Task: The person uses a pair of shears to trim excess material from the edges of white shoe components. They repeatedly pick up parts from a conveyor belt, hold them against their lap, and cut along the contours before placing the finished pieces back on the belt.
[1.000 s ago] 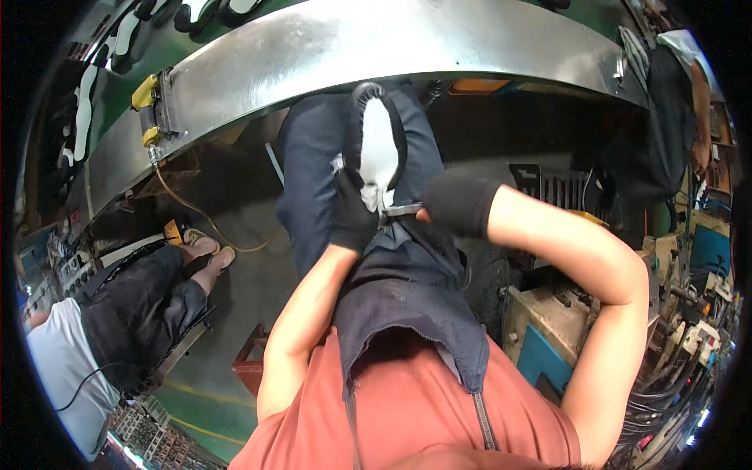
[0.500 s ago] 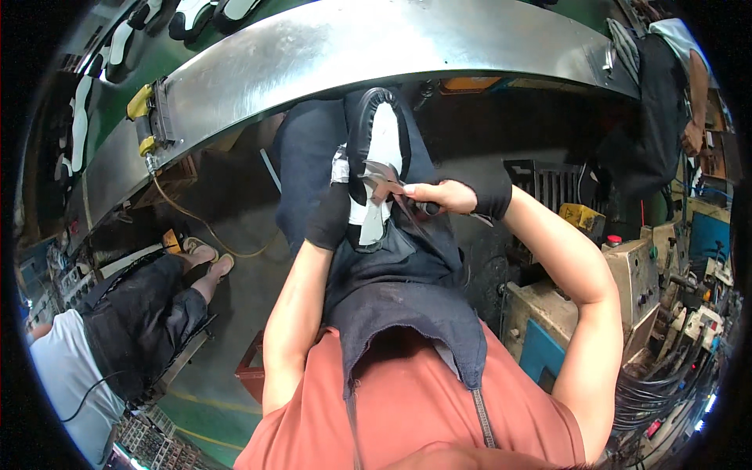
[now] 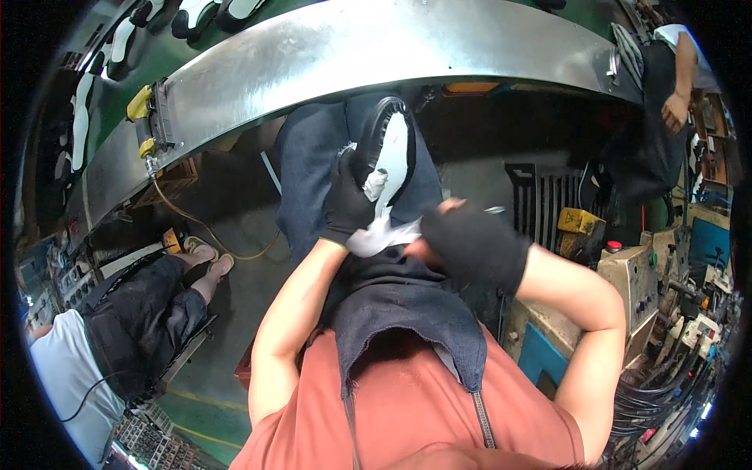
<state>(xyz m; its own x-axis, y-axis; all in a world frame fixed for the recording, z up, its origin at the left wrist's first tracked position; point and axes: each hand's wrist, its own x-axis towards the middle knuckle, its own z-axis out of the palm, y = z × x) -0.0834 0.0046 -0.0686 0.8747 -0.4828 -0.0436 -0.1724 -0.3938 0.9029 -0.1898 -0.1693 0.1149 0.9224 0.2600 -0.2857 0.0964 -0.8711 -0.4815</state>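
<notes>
Black-gloved left hand (image 3: 347, 205) fingers still clamp the black-and-white shoe (image 3: 389, 160); gloved right hand (image 3: 470, 244) has dropped lower, fingers curled, pinching white cloth (image 3: 381, 233).

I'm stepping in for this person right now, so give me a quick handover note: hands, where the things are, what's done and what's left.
Left hand, in a black glove, has its grip on the shoe, black with a white sole, held sole-up over the lap.
Right hand, in a black fingerless glove, is at the white cloth just below the shoe; a thin metal tool seems to poke out beyond it, though blur hides the grip.
More shoes sit on the green conveyor beyond the steel guard.
Done: shoe picked up. Left: the work on the sole, which looks unfinished.
</notes>
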